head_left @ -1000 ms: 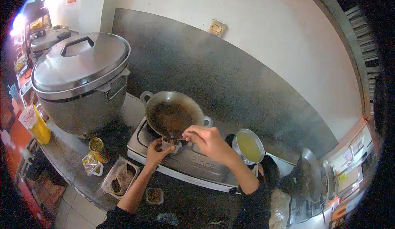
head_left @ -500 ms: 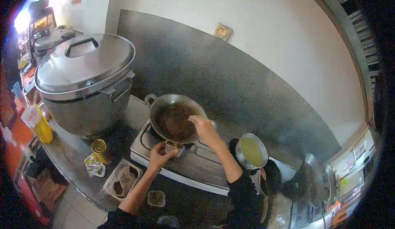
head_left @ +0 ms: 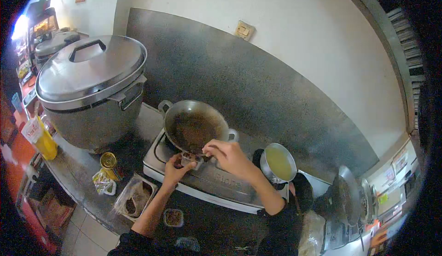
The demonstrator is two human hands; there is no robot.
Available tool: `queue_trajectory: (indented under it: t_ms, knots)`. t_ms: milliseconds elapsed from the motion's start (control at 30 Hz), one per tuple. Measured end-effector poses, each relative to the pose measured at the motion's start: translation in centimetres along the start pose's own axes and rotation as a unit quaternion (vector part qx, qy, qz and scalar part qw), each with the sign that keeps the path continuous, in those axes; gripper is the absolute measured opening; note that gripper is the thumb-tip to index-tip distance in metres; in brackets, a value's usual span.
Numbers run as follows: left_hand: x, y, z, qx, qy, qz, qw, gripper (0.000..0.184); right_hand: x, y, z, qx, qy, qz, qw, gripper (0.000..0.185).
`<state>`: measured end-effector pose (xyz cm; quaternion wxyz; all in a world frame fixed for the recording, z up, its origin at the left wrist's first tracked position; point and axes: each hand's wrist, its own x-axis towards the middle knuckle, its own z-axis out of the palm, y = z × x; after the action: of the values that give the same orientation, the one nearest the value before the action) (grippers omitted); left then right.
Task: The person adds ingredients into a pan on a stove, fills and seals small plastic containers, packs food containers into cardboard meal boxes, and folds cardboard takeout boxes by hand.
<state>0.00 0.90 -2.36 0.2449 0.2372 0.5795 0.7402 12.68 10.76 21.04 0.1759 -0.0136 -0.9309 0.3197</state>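
My left hand (head_left: 174, 171) grips a small clear plastic container (head_left: 189, 158) by its side, just in front of the wok's near rim. The container has some dark contents that I cannot identify. At the container's right edge is my right hand (head_left: 226, 156), fingers pinched together; what they hold, if anything, is too small to make out. Directly behind both hands, the two-handled wok (head_left: 216, 113) sits on the gas stove (head_left: 202, 182), with a dark brown layer over its bottom.
A large lidded rice cooker (head_left: 92, 111) stands left. Right of the stove is a pan (head_left: 280, 164) of yellowish liquid. Along the front lie a small tub (head_left: 173, 218) and a bag-lined tray (head_left: 136, 196). An opened can (head_left: 109, 164) and a yellow oil pouch (head_left: 43, 141) stand left.
My right hand has moved from above the wok down and toward me, to the container's edge. My left hand stays on the container. The whole view has shifted slightly.
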Motion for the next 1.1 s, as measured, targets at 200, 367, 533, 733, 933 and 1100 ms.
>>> queue_trajectory:
  t_ms: [200, 367, 533, 733, 933, 1100]
  knots:
    - [-0.8, 2.3, 0.0, 0.051, 0.028, -0.059, 0.997, 0.074, -0.3, -3.1, -2.3, -0.027, 0.012, -0.002, 1.0, 0.016]
    - [0.2, -0.6, -0.2, 0.055, 0.034, -0.01, 0.998, 0.076, -0.6, -3.9, -3.3, -0.015, 0.032, -0.004, 0.999, 0.014]
    - [-1.0, 3.4, 0.2, 0.018, 0.006, -0.032, 0.999, 0.072, 1.3, 2.2, -1.2, -0.065, 0.099, -0.012, 0.993, 0.014]
    - [0.6, -1.3, 0.2, 0.018, 0.004, 0.027, 0.999, 0.069, 2.4, 8.6, 3.9, -0.092, 0.096, -0.017, 0.991, 0.018]
    - [-0.3, 1.2, -0.2, 0.026, -0.002, -0.039, 0.999, 0.069, 0.5, 3.4, 2.5, 0.011, 0.028, 0.022, 0.999, 0.018]
    - [-0.4, 1.7, -0.2, 0.025, 0.006, -0.015, 1.0, 0.065, 0.0, 0.0, -0.1, -0.005, 0.0, 0.004, 1.0, 0.018]
